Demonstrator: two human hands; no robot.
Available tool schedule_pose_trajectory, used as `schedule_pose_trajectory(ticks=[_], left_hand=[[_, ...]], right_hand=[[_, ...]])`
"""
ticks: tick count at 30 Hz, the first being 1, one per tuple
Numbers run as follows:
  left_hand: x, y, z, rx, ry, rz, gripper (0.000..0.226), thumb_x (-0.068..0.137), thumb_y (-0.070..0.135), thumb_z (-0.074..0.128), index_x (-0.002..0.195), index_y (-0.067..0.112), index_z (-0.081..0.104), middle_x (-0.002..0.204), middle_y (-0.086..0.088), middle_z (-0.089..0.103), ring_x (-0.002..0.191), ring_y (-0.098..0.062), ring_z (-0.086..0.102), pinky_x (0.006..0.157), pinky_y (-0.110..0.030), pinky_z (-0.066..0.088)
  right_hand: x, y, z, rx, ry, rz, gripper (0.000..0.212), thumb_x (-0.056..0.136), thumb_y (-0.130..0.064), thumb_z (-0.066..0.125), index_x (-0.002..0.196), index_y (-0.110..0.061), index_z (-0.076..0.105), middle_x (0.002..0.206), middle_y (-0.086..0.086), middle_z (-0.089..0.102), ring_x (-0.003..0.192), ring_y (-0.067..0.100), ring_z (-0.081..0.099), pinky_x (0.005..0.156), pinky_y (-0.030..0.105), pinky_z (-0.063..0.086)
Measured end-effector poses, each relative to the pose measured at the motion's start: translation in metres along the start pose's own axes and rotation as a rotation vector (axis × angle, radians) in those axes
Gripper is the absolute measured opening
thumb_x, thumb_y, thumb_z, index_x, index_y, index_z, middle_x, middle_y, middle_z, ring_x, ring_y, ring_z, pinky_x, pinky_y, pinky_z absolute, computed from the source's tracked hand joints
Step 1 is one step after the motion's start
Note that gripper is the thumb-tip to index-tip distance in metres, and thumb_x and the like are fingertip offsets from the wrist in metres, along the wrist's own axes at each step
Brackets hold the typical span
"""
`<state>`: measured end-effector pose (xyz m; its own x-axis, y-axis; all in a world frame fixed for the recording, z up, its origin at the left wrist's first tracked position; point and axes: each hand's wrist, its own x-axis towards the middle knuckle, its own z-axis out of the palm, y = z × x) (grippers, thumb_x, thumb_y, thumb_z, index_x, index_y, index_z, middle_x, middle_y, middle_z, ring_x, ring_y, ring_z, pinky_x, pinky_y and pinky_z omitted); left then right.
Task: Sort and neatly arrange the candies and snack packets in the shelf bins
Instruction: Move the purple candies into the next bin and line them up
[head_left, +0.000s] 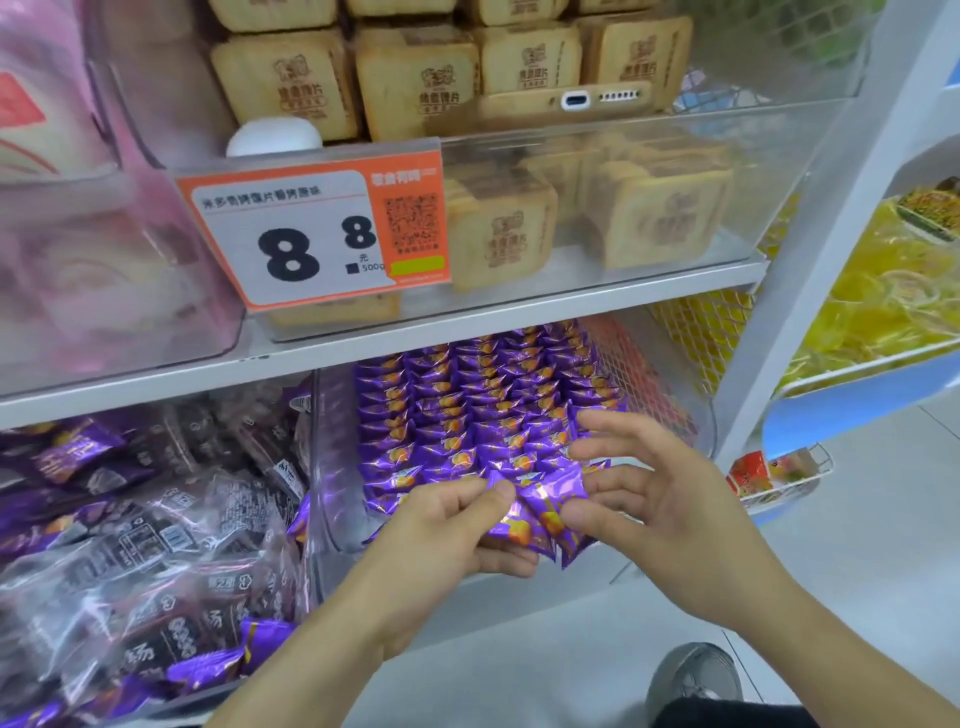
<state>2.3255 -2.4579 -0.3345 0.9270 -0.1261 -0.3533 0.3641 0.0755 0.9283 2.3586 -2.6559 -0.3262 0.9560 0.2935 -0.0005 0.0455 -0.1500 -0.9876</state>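
Over the front edge of the clear bin (337, 519), purple packets (540, 514) are pinched by the left hand (441, 530). Beside them, the right hand (660, 499) is held with fingers spread.

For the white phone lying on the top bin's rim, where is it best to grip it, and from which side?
Grip the phone by its two long edges near the port end, coming from the front. That end faces outward and is free, while the biscuit packs crowd its far side. The grip is likely easiest from above.
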Motion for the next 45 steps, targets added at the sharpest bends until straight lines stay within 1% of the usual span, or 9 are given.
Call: schedule_pose_trajectory(ticks=[6, 13, 19, 23, 27, 33, 37, 40, 45], left_hand=[[0.002, 0.002, 0.007, -0.159, -0.074, -0.03, 0.051, 0.095, 0.042, 0.047, 0.102, -0.001, 0.074, 0.095, -0.023, 0.073, 0.083, -0.035, 0.069, 0.076, -0.036, 0.058], [0.011, -0.008, 0.007, -0.148, -0.058, 0.025, 0.043, 0.091, 0.029, 0.055, 0.106, -0.008, 0.069, 0.103, -0.025, 0.072, 0.089, -0.034, 0.071, 0.082, -0.035, 0.058], [0.012, -0.013, 0.009, 0.02, -0.075, 0.073, 0.032, 0.1, 0.02, 0.05, 0.101, -0.004, 0.071, 0.101, -0.015, 0.074, 0.093, -0.03, 0.073, 0.094, -0.04, 0.055], [0.015, -0.018, 0.013, 0.335, 0.006, 0.186, 0.025, 0.099, 0.016, 0.053, 0.085, 0.009, 0.073, 0.076, -0.013, 0.071, 0.062, -0.02, 0.067, 0.072, -0.033, 0.057], [0.019, -0.016, 0.018, 0.302, 0.073, 0.275, 0.016, 0.095, 0.01, 0.061, 0.097, 0.013, 0.076, 0.081, -0.008, 0.071, 0.061, -0.017, 0.067, 0.062, -0.026, 0.055], [0.03, -0.014, 0.018, 0.478, 0.184, 0.535, 0.024, 0.087, 0.035, 0.07, 0.111, 0.036, 0.071, 0.092, 0.013, 0.061, 0.077, -0.01, 0.065, 0.069, -0.024, 0.054], [0.041, -0.015, 0.011, 0.822, 0.182, 0.501, 0.053, 0.084, 0.051, 0.068, 0.132, 0.032, 0.056, 0.114, 0.017, 0.054, 0.102, 0.002, 0.054, 0.085, -0.016, 0.043], [0.048, -0.021, 0.007, 1.101, 0.145, 0.447, 0.034, 0.085, 0.052, 0.068, 0.112, 0.031, 0.065, 0.1, 0.014, 0.057, 0.104, -0.008, 0.053, 0.084, -0.023, 0.041], [0.05, -0.023, 0.002, 1.065, 0.143, 0.381, 0.014, 0.083, 0.043, 0.073, 0.083, 0.031, 0.067, 0.083, 0.016, 0.061, 0.083, -0.006, 0.054, 0.076, -0.031, 0.049]], right_hand=[[0.008, 0.0, -0.001, 0.095, 0.033, -0.046, 0.026, 0.054, -0.017, 0.087, 0.077, -0.009, 0.077, 0.088, 0.007, 0.076, 0.078, 0.021, 0.074, 0.07, 0.028, 0.06], [0.013, 0.008, -0.015, -0.238, -0.167, -0.144, 0.025, 0.094, -0.033, 0.059, 0.11, -0.023, 0.075, 0.108, -0.012, 0.072, 0.108, 0.013, 0.066, 0.091, 0.03, 0.053], [0.014, 0.004, -0.026, -0.194, -0.346, 0.051, 0.045, 0.073, -0.04, 0.083, 0.114, -0.029, 0.071, 0.111, -0.005, 0.072, 0.094, 0.023, 0.069, 0.079, 0.039, 0.059], [0.018, -0.002, -0.033, -0.377, -0.34, 0.081, 0.043, 0.058, -0.042, 0.089, 0.098, -0.032, 0.076, 0.09, -0.013, 0.075, 0.086, 0.005, 0.07, 0.074, 0.025, 0.057], [0.022, 0.002, -0.038, -0.348, -0.357, 0.117, 0.059, 0.048, -0.052, 0.09, 0.101, -0.031, 0.075, 0.087, -0.001, 0.074, 0.078, 0.012, 0.07, 0.076, 0.038, 0.058], [0.029, 0.001, -0.038, -0.309, -0.418, -0.022, 0.04, 0.078, -0.021, 0.082, 0.116, -0.026, 0.069, 0.104, -0.005, 0.071, 0.095, 0.016, 0.066, 0.073, 0.031, 0.055], [0.048, -0.008, -0.061, -0.536, -0.236, -0.178, 0.043, 0.08, -0.008, 0.08, 0.116, -0.027, 0.065, 0.111, -0.009, 0.066, 0.1, 0.013, 0.061, 0.086, 0.028, 0.051], [0.076, -0.012, -0.067, -1.011, -0.118, -0.326, 0.044, 0.073, -0.006, 0.077, 0.112, -0.024, 0.068, 0.108, -0.007, 0.067, 0.097, 0.016, 0.057, 0.087, 0.017, 0.037], [0.119, 0.005, -0.055, -1.501, -0.337, -0.077, 0.047, 0.073, -0.015, 0.071, 0.119, -0.025, 0.066, 0.11, 0.001, 0.071, 0.104, 0.026, 0.064, 0.089, 0.033, 0.051]])
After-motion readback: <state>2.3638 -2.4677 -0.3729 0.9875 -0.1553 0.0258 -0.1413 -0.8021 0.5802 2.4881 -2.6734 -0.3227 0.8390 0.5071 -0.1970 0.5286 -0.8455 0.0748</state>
